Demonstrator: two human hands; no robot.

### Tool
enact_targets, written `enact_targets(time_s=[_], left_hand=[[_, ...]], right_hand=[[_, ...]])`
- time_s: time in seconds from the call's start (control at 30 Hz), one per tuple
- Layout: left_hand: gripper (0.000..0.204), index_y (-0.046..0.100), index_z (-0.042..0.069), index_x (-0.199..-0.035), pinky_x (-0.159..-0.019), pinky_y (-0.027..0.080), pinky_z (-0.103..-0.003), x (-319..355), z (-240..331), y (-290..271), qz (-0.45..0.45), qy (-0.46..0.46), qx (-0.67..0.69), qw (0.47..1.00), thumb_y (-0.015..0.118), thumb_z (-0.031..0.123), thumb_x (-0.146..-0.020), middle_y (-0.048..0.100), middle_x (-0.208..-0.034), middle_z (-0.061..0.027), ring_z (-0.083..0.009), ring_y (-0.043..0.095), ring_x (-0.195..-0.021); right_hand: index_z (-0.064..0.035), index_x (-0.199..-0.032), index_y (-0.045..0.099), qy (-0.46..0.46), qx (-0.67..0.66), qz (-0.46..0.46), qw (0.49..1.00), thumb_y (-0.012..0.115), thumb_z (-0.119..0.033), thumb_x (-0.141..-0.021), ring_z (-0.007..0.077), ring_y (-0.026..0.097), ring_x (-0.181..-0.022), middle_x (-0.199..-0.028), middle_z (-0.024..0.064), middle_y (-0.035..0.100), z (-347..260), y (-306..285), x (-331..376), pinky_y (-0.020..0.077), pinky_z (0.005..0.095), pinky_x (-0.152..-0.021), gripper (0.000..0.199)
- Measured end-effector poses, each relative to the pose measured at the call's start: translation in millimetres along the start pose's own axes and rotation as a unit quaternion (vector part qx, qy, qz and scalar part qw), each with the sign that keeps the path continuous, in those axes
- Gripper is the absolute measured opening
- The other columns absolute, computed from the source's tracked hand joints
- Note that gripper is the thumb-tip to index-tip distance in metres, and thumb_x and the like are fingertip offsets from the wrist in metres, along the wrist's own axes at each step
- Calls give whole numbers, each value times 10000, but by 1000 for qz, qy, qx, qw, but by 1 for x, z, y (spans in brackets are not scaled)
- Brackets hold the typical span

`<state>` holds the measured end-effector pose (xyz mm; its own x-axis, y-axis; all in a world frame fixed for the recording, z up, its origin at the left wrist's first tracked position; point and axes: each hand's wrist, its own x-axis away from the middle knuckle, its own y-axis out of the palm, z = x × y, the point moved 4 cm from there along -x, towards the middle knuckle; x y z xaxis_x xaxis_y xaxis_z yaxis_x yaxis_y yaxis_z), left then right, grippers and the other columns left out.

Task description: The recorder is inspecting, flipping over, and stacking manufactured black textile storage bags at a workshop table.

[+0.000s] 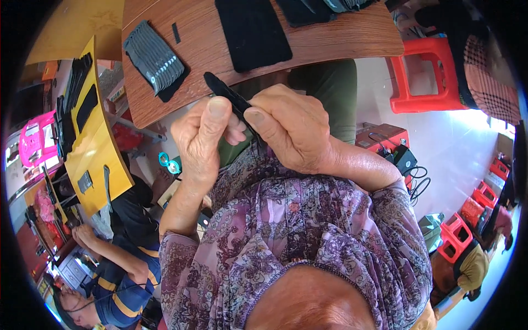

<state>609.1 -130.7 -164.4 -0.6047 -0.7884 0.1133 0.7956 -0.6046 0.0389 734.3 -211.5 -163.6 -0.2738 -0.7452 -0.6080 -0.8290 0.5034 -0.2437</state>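
A narrow black fabric piece (223,88), seen nearly edge-on, is held above my lap close to the table's near edge. My right hand (291,124) pinches it between thumb and curled fingers. My left hand (201,132) is closed at its other side, thumb up and fingers curled against the fabric; part of the grip is hidden. On the brown wooden table (330,41) ahead lie a fanned stack of dark grey fabric pieces (154,58), a flat black fabric panel (253,36) and a small dark strip (176,33).
More black pieces (305,11) lie at the table's far edge. A red plastic stool (429,74) stands to the right, above a red box (385,136) with black cables. At left, a co-worker in a striped shirt (129,297) sits by a yellow table (102,159).
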Motion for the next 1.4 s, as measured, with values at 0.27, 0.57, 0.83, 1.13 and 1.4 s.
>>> enact_targets(time_s=[0.27, 0.57, 0.83, 1.13, 1.4], left_hand=[[317, 579, -8, -740, -507, 436, -184, 1, 4, -7, -74, -51, -10, 996, 635, 270, -881, 592, -643, -57, -89, 566, -551], [334, 596, -18, -787, -504, 434, -198, -1, 10, -10, -107, -64, -59, 990, 606, 297, -898, 604, -655, -68, -95, 568, -553], [363, 575, -17, -722, -476, 445, -211, -9, 9, -11, -78, -74, -41, 993, 606, 301, -894, 609, -640, -99, -130, 584, -525], [300, 569, -28, -703, -403, 465, -244, -24, 12, -23, -119, -104, 14, 987, 635, 221, -857, 619, -614, -151, -184, 602, -465], [204, 597, -18, -794, -432, 507, -301, -32, 12, -33, -126, -117, 58, 983, 625, 174, -858, 600, -664, -84, -165, 585, -527]], right_hand=[[61, -900, 595, -14, -19, -8, 1000, 598, -23, -846, 260, 599, -635, -780, 159, 610, -5, 5, 3, 466, 308, -551, 100], [56, -882, 595, 13, -38, -2, 999, 601, -44, -860, 235, 587, -633, -771, 142, 607, 2, 6, 5, 454, 293, -551, 103], [42, -907, 585, 85, -80, -16, 993, 558, -85, -901, 203, 544, -667, -783, 119, 573, 4, 6, 0, 439, 291, -598, 130], [14, -773, 563, 144, -115, -31, 982, 590, -198, -860, 258, 535, -608, -678, 136, 523, 14, 11, -12, 415, 339, -560, 231], [29, -755, 614, 232, -185, -51, 953, 613, -276, -841, 215, 532, -582, -627, 151, 547, 29, 19, -23, 410, 349, -558, 318]])
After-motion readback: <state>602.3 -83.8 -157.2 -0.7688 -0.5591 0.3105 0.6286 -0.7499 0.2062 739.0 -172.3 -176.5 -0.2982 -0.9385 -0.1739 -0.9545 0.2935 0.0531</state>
